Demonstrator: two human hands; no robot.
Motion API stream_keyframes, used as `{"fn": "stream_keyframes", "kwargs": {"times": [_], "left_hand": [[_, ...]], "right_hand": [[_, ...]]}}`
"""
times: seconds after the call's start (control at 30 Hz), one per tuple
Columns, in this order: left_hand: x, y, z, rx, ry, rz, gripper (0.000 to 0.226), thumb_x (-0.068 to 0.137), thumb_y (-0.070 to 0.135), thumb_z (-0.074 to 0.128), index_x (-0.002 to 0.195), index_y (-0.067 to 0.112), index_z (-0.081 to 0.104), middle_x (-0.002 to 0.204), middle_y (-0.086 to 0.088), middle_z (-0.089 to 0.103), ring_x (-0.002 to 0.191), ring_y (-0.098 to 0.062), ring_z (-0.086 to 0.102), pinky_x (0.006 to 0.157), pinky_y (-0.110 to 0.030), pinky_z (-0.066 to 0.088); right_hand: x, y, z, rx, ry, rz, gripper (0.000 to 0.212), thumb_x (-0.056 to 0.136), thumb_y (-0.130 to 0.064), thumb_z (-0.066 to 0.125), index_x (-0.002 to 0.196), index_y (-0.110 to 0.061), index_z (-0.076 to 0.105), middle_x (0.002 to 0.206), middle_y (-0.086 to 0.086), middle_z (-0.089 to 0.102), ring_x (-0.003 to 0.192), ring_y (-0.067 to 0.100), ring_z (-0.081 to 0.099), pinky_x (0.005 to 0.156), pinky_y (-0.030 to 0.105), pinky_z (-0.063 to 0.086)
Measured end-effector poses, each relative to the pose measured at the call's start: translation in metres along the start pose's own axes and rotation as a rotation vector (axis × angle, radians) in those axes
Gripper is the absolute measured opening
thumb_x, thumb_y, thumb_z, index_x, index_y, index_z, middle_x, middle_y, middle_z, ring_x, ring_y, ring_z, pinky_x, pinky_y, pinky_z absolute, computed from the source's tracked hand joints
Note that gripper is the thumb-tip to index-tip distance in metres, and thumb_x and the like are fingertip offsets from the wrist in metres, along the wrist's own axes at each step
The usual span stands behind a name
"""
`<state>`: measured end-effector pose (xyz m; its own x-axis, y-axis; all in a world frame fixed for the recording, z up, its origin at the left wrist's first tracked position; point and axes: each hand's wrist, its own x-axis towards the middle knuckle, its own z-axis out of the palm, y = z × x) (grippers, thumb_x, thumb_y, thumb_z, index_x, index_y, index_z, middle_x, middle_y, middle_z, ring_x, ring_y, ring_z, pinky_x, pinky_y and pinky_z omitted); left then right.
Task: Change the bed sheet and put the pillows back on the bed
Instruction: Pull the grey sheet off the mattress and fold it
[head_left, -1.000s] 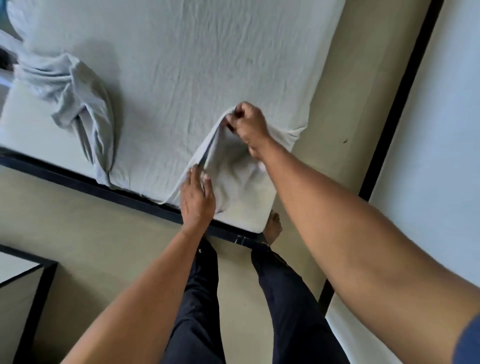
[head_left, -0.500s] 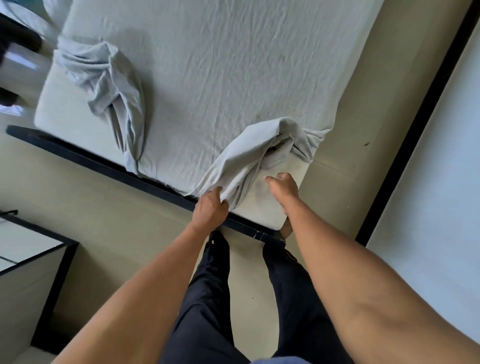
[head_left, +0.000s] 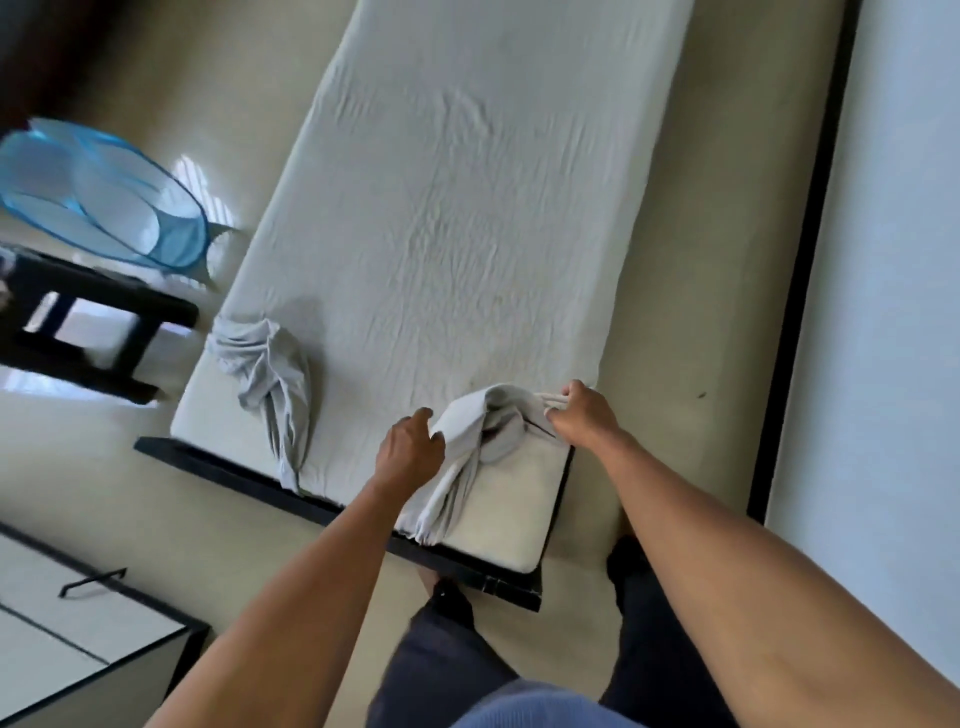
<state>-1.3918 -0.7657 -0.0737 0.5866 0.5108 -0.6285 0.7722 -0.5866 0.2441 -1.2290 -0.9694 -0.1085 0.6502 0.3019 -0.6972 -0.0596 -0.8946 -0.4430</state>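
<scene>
I judge the step in hand is stripping the old sheet. The pale grey wrinkled bed sheet (head_left: 467, 208) lies along the cream foam mattress (head_left: 519, 499), both near corners already peeled off. My right hand (head_left: 582, 415) grips the bunched near-right corner, fingers curled round it. My left hand (head_left: 410, 452) pinches the fold just beside it. Next, the far corners need freeing. I can read no writing.
</scene>
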Motion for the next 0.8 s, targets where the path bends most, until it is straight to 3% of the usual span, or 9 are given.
{"fn": "stream_keyframes", "kwargs": {"times": [0.23, 0.47, 0.8], "left_hand": [[0.018, 0.169, 0.006, 0.042, -0.042, 0.089, 0.055, 0.095, 0.029, 0.061, 0.146, 0.013, 0.051, 0.139, -0.02, 0.059, 0.129, -0.035, 0.055, 0.104, -0.037, 0.042], [0.052, 0.338, -0.042, -0.009, 0.035, 0.25, 0.05, 0.1, 0.034, 0.055, 0.147, 0.018, 0.047, 0.135, -0.014, 0.059, 0.123, -0.033, 0.057, 0.1, -0.04, 0.047], [0.168, 0.435, -0.111, -0.028, 0.071, 0.295, 0.05, 0.101, 0.037, 0.053, 0.146, 0.017, 0.045, 0.123, -0.012, 0.062, 0.113, -0.031, 0.061, 0.092, -0.043, 0.052]], "right_hand": [[0.029, 0.059, -0.143, -0.105, -0.053, -0.07, 0.05, 0.091, -0.032, 0.063, 0.132, -0.006, 0.053, 0.134, 0.02, 0.061, 0.124, 0.035, 0.059, 0.099, 0.036, 0.049], [0.047, 0.049, -0.3, -0.165, 0.019, -0.115, 0.059, 0.096, -0.031, 0.062, 0.147, -0.007, 0.043, 0.147, 0.015, 0.054, 0.135, 0.031, 0.052, 0.106, 0.035, 0.043], [0.146, -0.023, -0.435, -0.356, 0.085, -0.22, 0.063, 0.098, -0.034, 0.06, 0.152, -0.011, 0.037, 0.152, 0.013, 0.048, 0.139, 0.028, 0.048, 0.111, 0.037, 0.042]]}}
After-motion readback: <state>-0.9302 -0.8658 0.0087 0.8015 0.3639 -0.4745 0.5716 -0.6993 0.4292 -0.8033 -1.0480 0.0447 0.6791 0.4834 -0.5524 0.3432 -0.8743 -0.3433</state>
